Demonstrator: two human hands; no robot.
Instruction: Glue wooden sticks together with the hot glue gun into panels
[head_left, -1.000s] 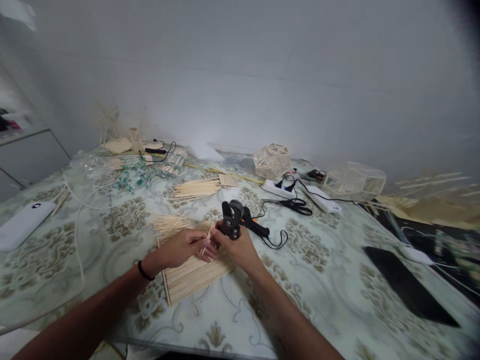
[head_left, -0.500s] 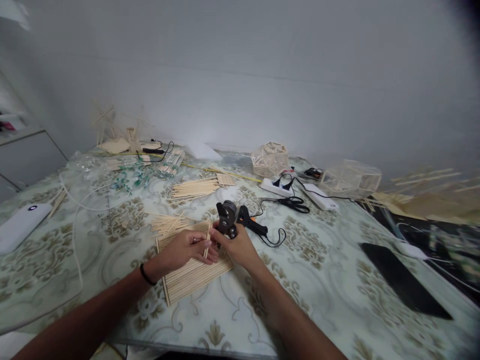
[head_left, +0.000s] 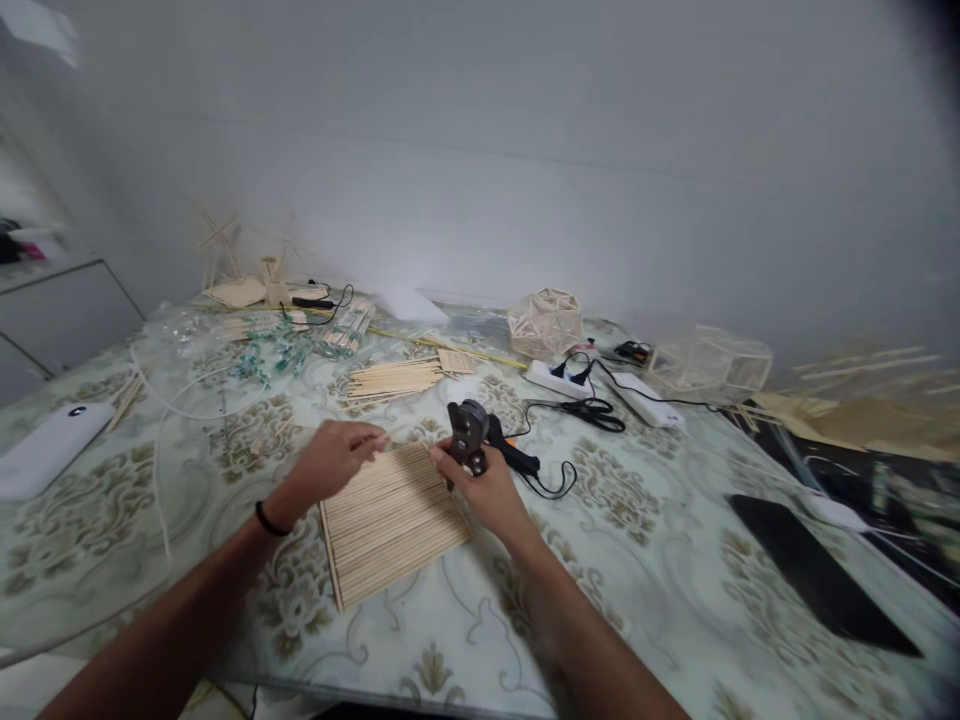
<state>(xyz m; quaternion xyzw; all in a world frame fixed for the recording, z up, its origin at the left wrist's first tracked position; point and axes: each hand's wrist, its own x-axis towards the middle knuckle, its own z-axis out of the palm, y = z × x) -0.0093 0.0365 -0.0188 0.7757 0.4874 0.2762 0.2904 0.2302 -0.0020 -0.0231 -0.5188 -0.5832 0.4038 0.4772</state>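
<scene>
Left hand (head_left: pixel 334 462) shifted to the stick panel's (head_left: pixel 397 530) far-left corner.

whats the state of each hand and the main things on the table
Left hand: at the stick panel's far-left corner, grip unclear
Right hand: closed around the black hand tool
Stick panel: flat, sticks side by side
Power strip: two plugs inserted
Loose sticks: piled
Black slab: flat
</scene>
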